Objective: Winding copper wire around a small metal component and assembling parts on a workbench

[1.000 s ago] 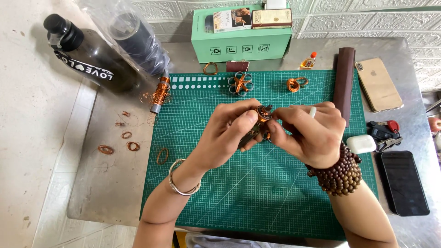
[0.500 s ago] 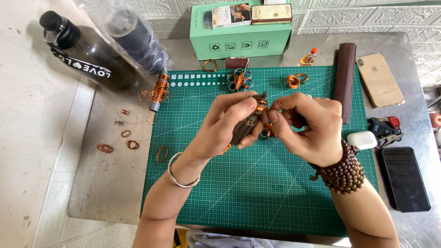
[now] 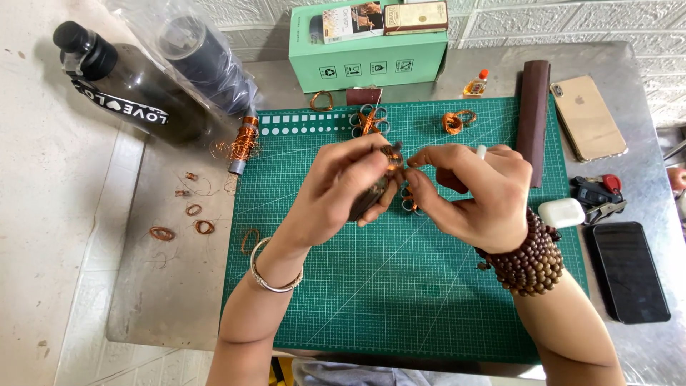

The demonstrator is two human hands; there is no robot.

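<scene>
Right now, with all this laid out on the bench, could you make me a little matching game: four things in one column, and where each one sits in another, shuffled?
Things:
1. gold phone
2. black bottle
3. mint-green box
4. wooden bead bracelet

Places:
A. lying at the far left, off the mat
B. on the wrist of the right hand
C. at the far right, beside the brown roll
D. behind the far edge of the green cutting mat

Pairs: 1-C, 2-A, 3-D, 4-B
</scene>
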